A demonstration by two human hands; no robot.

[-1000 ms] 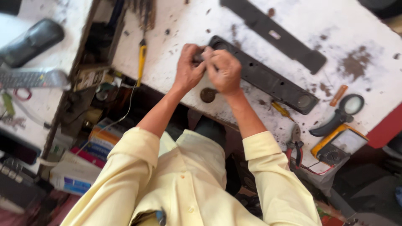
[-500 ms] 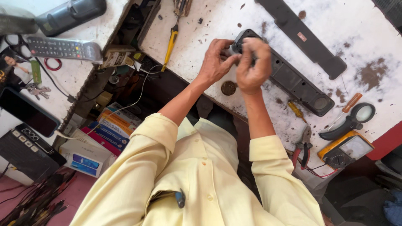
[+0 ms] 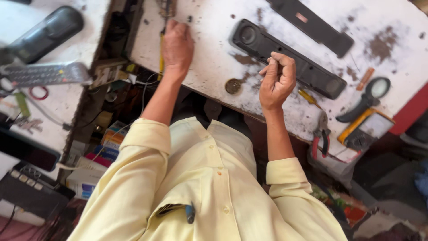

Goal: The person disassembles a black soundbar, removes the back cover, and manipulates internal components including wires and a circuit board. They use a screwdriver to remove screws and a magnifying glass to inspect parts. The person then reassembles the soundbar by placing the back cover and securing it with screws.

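My left hand [image 3: 177, 44] lies palm down on the white, stained workbench [image 3: 209, 40], its fingers curled over a yellow-handled screwdriver [image 3: 161, 67] at the bench's left edge. My right hand [image 3: 278, 80] is raised just in front of a long black speaker housing [image 3: 307, 71], thumb and fingertips pinched together. Whether something small sits in that pinch is hidden. A round brown disc [image 3: 232, 85] lies on the bench between my two hands.
A second black panel [image 3: 312, 27] lies farther back. To the right are a magnifier [image 3: 372, 93], a yellow meter [image 3: 365, 129], red-handled pliers [image 3: 321, 140] and a small yellow screwdriver [image 3: 307, 96]. A remote control [image 3: 44, 73], a dark handset [image 3: 49, 29] and boxes [image 3: 102, 149] sit at left.
Both hands were together at the speaker housing. My left hand has moved away left onto the yellow-handled screwdriver. My right hand stays near the housing, pinched.
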